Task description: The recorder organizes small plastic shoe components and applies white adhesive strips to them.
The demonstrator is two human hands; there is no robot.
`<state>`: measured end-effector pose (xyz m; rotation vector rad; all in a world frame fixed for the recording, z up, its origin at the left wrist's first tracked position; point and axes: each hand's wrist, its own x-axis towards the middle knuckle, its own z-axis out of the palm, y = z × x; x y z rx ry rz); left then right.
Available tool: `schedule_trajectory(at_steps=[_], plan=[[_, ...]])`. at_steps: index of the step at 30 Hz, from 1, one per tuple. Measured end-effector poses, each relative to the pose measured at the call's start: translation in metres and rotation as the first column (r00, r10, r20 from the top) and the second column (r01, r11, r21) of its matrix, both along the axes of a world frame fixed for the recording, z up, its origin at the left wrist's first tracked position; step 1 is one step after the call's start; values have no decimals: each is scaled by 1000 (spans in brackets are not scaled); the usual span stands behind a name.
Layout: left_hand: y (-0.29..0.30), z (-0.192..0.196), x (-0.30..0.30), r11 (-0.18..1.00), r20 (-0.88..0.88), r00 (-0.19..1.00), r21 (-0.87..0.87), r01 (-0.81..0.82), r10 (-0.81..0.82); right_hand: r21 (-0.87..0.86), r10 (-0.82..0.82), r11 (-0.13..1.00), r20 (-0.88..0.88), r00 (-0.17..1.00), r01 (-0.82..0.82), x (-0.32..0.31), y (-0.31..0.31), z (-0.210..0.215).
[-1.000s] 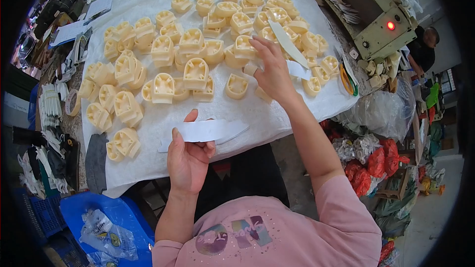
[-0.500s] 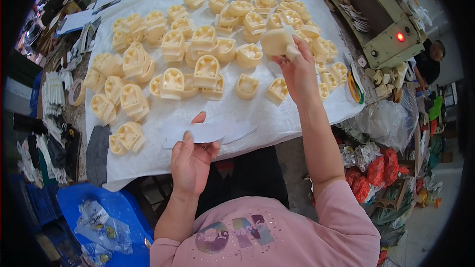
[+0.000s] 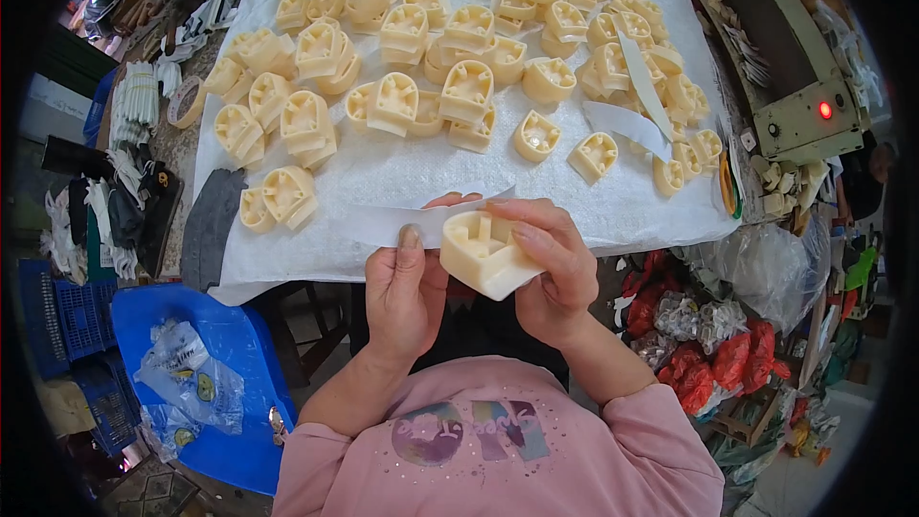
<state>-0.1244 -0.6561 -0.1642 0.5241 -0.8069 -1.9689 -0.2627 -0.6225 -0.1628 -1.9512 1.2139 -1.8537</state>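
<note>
cloth (image 3: pixel 450 177), white and wide, is covering the table and serving as the landmark here: many cream plastic castings (image 3: pixel 397 101) are lying scattered over its far and middle parts, two loose white strips (image 3: pixel 627 124) are resting among those toward its right side, a blue bin (image 3: pixel 225 354) is sitting below its near left corner, and a grey machine with a red lamp (image 3: pixel 814 115) is standing off its right edge. just over the cloth's near edge, the right hand (image 3: pixel 550 273) is gripping one cream casting (image 3: pixel 483 254), fingers curled over its top and right side, open face turned up. the left hand (image 3: pixel 407 292) is pinching a white strip (image 3: pixel 412 222) between thumb and fingers; the strip's long axis is running left to right along that near edge, its right end touching or passing behind the casting, so both hands are meeting at the part, the right one being nearer. compared with half a second ago, the right hand is no longer reaching out over the middle of the cloth; the casting is now down at the near edge beside the strip.
</note>
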Motion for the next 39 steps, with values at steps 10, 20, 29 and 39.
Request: schedule_trajectory(at_steps=[10,20,29,39], plan=[[6,2,4,998,12,1000,-60,-16,16,-80,-49,996,-68,996,44,1,-3,-5],[12,11,0,994,130,990,-103,-45,58,-122,-123,986,-99,988,110,2,-7,-8],[0,10,9,939,335,927,-339,-47,167,-118,-242,969,-255,936,219,-10,-5,-5],[-1,2,12,818,559,694,-570,-76,454,172,-194,897,-676,711,407,-7,7,33]])
